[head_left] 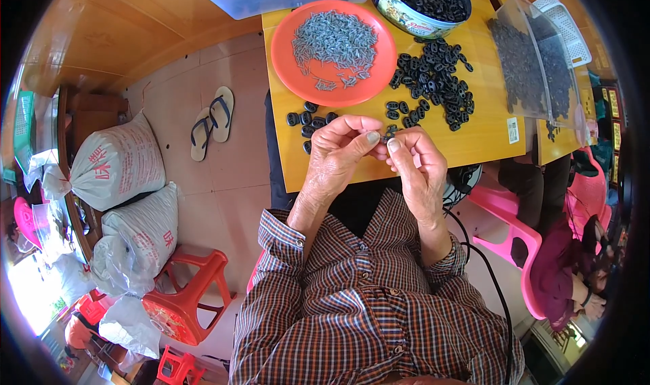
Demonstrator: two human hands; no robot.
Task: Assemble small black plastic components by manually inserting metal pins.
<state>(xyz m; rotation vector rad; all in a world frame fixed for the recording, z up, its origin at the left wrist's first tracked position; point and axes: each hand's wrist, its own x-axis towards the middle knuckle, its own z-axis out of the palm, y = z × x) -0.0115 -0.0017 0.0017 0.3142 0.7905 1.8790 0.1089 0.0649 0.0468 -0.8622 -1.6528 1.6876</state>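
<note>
My left hand (338, 149) and my right hand (418, 168) meet at the near edge of the table. Thumbs and fingertips pinch a small black oval piece (389, 136), partly hidden by the fingers. Just beyond lies a loose pile of black oval pieces with two holes (440, 77), which look like cord locks. A smaller group of black pieces (315, 122) sits beside my left hand. Ahead of it stands an orange-red plate (288, 60) heaped with tiny grey metal pieces (335, 40), which look like springs.
On the yellow table (474, 145), a round tub (413, 19) and a clear bin (518, 60) hold black pieces. At left are stuffed white sacks (118, 158), sandals (220, 114) and a red stool (183, 310). Another person (558, 277) sits at right near a pink chair (508, 229).
</note>
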